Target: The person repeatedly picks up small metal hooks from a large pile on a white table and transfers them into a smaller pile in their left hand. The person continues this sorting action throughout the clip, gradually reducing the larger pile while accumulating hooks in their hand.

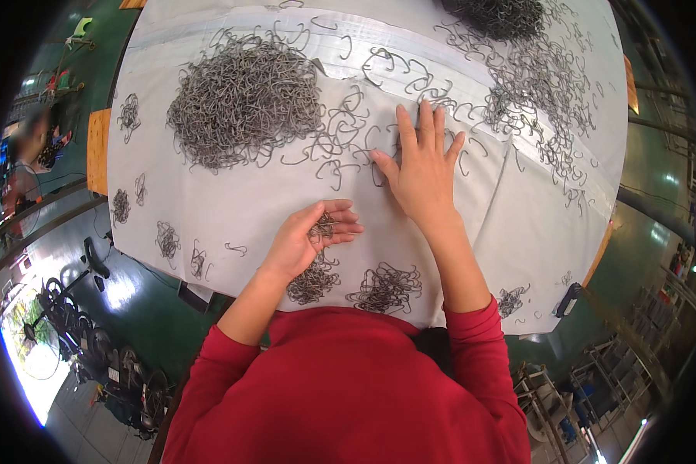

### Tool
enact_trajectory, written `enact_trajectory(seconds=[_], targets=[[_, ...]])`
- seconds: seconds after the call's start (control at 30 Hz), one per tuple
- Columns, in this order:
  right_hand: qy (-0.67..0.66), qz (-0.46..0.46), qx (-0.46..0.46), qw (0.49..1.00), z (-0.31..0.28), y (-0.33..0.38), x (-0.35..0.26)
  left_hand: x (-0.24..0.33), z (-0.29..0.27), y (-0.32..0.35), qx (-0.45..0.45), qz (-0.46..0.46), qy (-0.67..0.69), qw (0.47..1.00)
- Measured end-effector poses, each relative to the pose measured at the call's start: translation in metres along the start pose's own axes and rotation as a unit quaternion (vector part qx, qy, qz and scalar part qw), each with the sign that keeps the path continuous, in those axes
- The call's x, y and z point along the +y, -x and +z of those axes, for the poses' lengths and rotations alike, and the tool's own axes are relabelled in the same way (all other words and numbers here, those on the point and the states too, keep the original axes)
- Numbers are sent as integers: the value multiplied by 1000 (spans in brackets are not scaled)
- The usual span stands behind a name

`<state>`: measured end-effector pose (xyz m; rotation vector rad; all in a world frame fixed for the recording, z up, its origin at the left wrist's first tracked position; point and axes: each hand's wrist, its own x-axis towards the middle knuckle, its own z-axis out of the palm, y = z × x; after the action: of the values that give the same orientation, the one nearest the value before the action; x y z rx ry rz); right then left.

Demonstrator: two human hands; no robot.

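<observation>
My left hand [291, 243], palm turned up and fingers curled, cups a small bunch of bent wire hooks [322, 226]. Below it lies a small heap of hooks [314, 283], with another heap [387, 288] to the right, close to my body. Fingers spread, my right hand [423, 174] reaches over the scattered hooks [349, 133] in the middle of the table; its fingertips are at a few of them. Whether it presses on any hook under the palm is hidden. A large grey pile of hooks [243, 104] stands at the far left.
A pale cloth covers the table [232, 201]. At the far right is a dark pile [503, 17] with many loose hooks [545, 116] trailing toward me. Small clusters [167, 240] lie along the left side, and one cluster [512, 301] lies near right. A person [27, 155] is beyond the left edge.
</observation>
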<state>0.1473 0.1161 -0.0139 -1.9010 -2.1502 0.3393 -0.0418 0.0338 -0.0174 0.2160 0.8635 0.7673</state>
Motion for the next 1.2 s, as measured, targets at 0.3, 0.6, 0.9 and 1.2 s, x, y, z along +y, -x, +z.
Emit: enact_trajectory(seconds=[0.3, 0.6, 0.9, 1.2], targets=[[-31, -13, 37, 999, -6, -2, 13, -1, 0, 0, 5, 1, -19, 1000], [-84, -41, -14, 996, -17, 13, 14, -3, -4, -1, 8, 1, -7, 1000], [-85, 35, -31, 995, -21, 61, 54, -3, -3, -1, -2, 2, -14, 1000], [-158, -9, -13, 987, -22, 49, 45, -1, 1, 0, 10, 0, -14, 1000]])
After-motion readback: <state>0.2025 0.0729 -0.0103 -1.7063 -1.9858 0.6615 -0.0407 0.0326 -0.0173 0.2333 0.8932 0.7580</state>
